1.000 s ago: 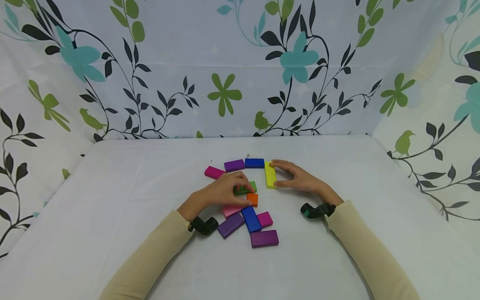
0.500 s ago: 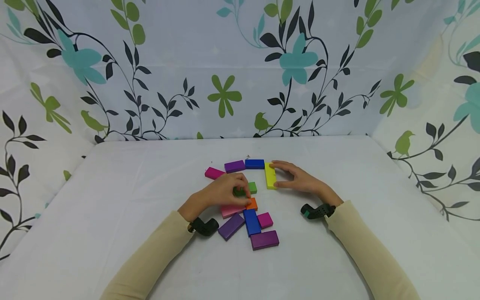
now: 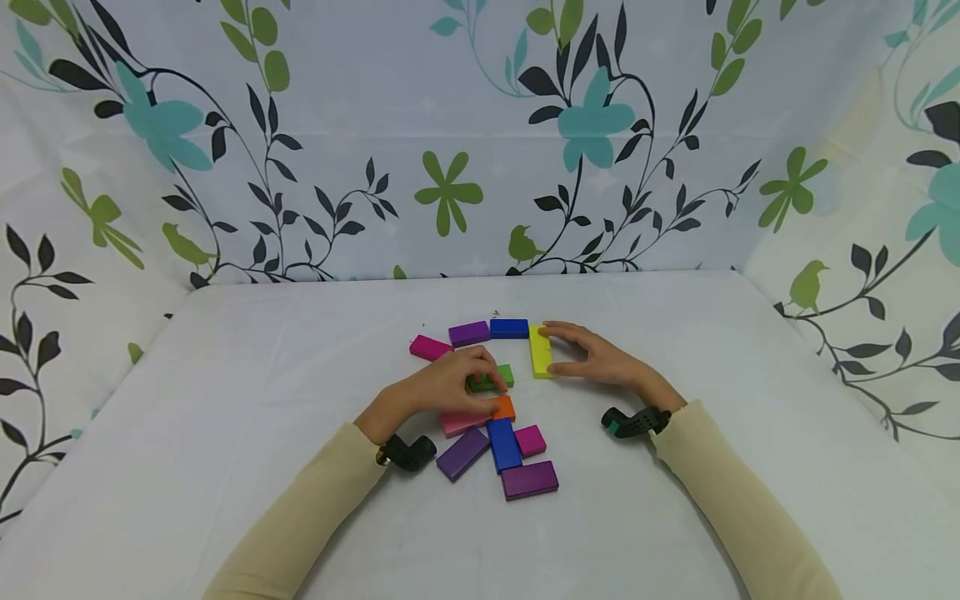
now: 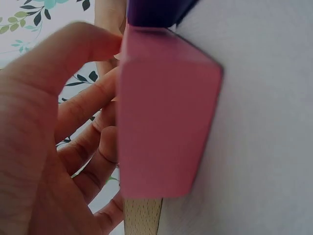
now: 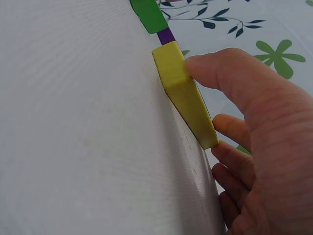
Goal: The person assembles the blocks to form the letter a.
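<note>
Your curved right hand [image 3: 596,356] pinches a yellow rectangular block [image 3: 538,353] toward the far edge of the white surface [image 3: 262,367].

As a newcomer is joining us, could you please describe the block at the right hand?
On the white tabletop, find the right hand. It holds the yellow block, a long, flat piece beside the farther blue block; no other block in view is yellow.

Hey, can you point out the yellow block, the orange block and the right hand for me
Yellow block [image 3: 540,353]: head view, middle of its top face.
Orange block [image 3: 507,407]: head view, its uncovered part.
Right hand [image 3: 599,354]: head view, middle of the hand.
</note>
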Available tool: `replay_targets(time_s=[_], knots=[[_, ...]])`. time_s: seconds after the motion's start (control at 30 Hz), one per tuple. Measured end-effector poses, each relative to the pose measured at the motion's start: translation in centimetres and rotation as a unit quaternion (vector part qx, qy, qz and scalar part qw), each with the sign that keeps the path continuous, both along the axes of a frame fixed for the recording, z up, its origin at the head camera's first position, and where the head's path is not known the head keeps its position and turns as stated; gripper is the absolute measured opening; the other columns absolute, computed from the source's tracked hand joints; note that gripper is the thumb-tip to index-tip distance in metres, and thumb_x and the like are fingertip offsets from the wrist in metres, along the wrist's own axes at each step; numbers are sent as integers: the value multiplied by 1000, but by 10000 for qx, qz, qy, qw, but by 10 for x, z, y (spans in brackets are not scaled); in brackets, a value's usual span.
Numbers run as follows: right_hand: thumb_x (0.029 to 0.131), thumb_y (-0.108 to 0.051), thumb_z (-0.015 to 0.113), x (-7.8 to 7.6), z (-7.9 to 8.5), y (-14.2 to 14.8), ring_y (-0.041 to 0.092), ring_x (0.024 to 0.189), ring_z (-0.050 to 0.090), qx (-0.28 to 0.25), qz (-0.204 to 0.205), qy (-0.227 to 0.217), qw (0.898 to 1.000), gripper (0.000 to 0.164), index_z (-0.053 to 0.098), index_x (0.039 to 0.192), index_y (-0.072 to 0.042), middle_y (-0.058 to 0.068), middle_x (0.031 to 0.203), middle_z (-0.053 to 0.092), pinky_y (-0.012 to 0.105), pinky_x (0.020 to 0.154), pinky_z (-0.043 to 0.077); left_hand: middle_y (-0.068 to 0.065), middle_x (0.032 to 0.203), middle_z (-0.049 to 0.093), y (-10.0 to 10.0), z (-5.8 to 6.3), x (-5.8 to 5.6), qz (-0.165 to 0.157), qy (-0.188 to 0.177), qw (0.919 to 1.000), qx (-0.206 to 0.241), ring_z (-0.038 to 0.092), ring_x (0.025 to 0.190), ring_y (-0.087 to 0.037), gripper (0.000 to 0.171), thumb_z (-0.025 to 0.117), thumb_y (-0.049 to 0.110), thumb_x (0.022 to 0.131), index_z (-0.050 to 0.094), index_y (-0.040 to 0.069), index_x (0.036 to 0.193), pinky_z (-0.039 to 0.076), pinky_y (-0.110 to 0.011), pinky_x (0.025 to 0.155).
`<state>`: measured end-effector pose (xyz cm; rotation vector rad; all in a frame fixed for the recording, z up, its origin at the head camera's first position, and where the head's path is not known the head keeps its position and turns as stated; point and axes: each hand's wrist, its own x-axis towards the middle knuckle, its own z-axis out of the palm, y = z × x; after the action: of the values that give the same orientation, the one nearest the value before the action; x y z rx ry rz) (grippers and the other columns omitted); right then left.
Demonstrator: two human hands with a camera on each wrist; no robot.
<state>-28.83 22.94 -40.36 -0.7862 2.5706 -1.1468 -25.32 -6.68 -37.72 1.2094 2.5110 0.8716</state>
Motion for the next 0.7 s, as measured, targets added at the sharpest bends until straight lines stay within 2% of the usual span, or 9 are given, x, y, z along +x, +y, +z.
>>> replay_targets(time_s=[0.3,0.7], knots=[[89,-26,70,0,0,1,37,147,16,1,-26,17,10000,66,42,148,-12,13,158,27,63,113,13,-1,112,56,1,1,-1,-71,-14,9999,-94,51,106,-15,30,78,36,82,72,18,105,46,-27,85],[90,-26,69,0,0,0,37,147,15,-32,-23,-72,10000,66,41,148,-12,12,159,26,64,113,12,0,110,56,4,0,1,189,157,9995,-210,52,104,-14,30,78,36,82,73,17,105,47,-26,84]])
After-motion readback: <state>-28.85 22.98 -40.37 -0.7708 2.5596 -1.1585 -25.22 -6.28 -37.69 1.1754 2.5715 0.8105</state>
